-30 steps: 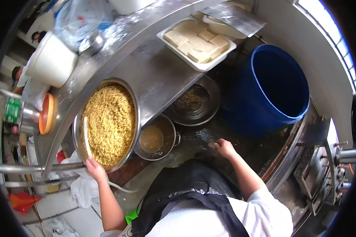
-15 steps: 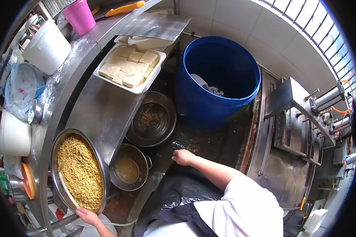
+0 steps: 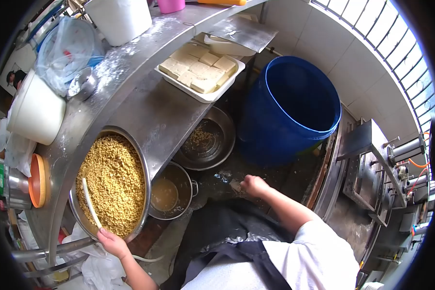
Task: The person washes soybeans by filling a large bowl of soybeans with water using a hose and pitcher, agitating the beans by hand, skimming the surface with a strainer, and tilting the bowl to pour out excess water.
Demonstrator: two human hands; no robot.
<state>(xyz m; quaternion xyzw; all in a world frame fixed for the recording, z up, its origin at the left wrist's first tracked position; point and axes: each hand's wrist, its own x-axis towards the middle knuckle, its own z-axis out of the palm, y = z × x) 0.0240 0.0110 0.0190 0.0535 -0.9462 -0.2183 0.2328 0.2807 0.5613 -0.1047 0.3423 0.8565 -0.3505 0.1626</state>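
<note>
My left hand (image 3: pixel 112 241) is closed around a white hose (image 3: pixel 90 205) at the near rim of a large steel basin (image 3: pixel 147 181). The hose end rests over the yellow soybeans (image 3: pixel 113 179) that fill the basin. Behind my hand, more of the hose shows low down by the floor. My right hand (image 3: pixel 254 186) is a loose fist in the air in front of my dark apron, with nothing visible in it. Nearest to it, beyond, stands a tall blue barrel (image 3: pixel 295 140). No water is clearly visible at the hose end.
A white tray of tofu blocks (image 3: pixel 203 97) stands on the steel shelf (image 3: pixel 145 111). Below are a wide metal basin (image 3: pixel 225 145) with scattered beans and a steel pot (image 3: pixel 191 186) of cloudy liquid. White buckets (image 3: pixel 37 108) line the counter. A metal press (image 3: pixel 367 169) is at right.
My view has turned, so the basin, tofu tray and barrel sit farther right. My left hand still grips the hose at the basin. My right hand stays closed.
</note>
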